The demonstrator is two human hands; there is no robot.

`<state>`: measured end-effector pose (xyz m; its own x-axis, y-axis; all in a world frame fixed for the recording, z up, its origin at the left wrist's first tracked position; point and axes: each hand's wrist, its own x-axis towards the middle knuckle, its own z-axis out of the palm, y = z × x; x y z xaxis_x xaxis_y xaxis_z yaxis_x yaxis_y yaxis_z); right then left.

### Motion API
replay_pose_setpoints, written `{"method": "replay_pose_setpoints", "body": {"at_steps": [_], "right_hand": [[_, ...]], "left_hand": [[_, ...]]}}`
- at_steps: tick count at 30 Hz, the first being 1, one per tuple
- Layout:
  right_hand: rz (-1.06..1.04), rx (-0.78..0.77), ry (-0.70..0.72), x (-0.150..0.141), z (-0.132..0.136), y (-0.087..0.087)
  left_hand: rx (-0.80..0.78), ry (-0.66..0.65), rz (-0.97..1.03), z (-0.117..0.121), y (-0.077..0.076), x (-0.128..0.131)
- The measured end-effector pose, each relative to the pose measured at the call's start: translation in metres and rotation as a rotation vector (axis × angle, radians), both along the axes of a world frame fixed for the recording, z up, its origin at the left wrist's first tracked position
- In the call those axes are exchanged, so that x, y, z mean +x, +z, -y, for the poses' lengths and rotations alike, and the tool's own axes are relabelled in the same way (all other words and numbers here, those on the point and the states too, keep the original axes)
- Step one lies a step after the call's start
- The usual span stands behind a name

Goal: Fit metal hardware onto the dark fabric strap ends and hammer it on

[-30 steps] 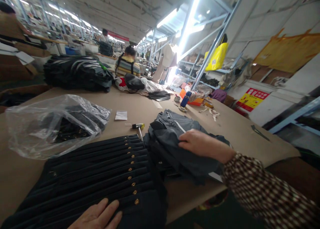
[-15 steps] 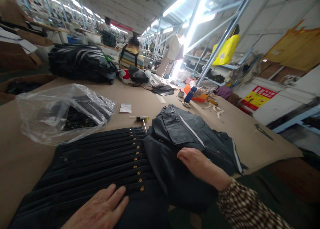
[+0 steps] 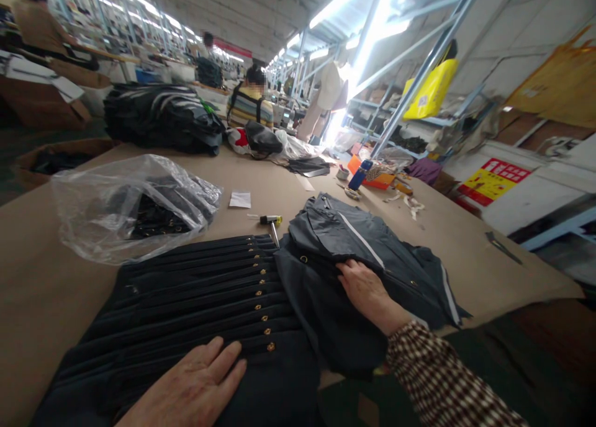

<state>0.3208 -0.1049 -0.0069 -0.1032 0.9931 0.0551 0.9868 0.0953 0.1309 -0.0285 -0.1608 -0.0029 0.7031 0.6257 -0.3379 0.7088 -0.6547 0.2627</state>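
My left hand [image 3: 190, 377] lies flat, fingers out, on a row of overlapping dark garment pieces [image 3: 205, 296] with gold metal fittings along their right side. At the near edge of a stack of dark grey garment pieces [image 3: 335, 228] with a white zipper strip, my right hand [image 3: 365, 290] has its fingers bent and closed on a fabric edge; its fingertips are partly hidden. A dark fabric piece [image 3: 321, 315] hangs down toward the table's front edge under that hand. Just behind the row rests a hammer [image 3: 272, 222] with a metal shaft, its far end black and yellow.
A clear plastic bag [image 3: 112, 210] with dark pieces stands at left; a small white paper [image 3: 240, 199] lies beside it. Farther back are a large dark cloth pile [image 3: 162, 116], a blue bottle [image 3: 360, 175] and an orange box [image 3: 379, 180]. A seated person [image 3: 251, 104] is beyond the table.
My right hand has moved down the stack to its near edge, and the top fabric has shifted, leaving the white zipper strip fully visible. My left hand stays on the row. The view has shifted slightly.
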Motion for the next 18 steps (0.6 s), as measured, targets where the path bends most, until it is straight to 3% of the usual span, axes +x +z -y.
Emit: {"method": "replay_pose_setpoints", "body": {"at_steps": [4,8,13,16,18], "right_hand": [[-0.089,-0.002,-0.072,0.001,-0.008,0.008],[-0.186,0.052,0.045,-0.011,-0.002,0.049],[-0.123,0.287,0.331,-0.062,0.042,0.12],[-0.16,0.267,0.59,-0.094,0.075,0.156],[-0.268,0.238,0.691,-0.109,0.095,0.172]], "left_hand": [[0.048,0.009,0.069,-0.001,0.006,0.0],[0.137,-0.021,0.175,-0.011,0.024,-0.001],[0.549,-0.011,0.551,-0.009,0.078,-0.004],[0.746,-0.009,0.595,0.006,0.111,-0.009],[0.757,-0.035,0.591,0.018,0.124,-0.016]]}}
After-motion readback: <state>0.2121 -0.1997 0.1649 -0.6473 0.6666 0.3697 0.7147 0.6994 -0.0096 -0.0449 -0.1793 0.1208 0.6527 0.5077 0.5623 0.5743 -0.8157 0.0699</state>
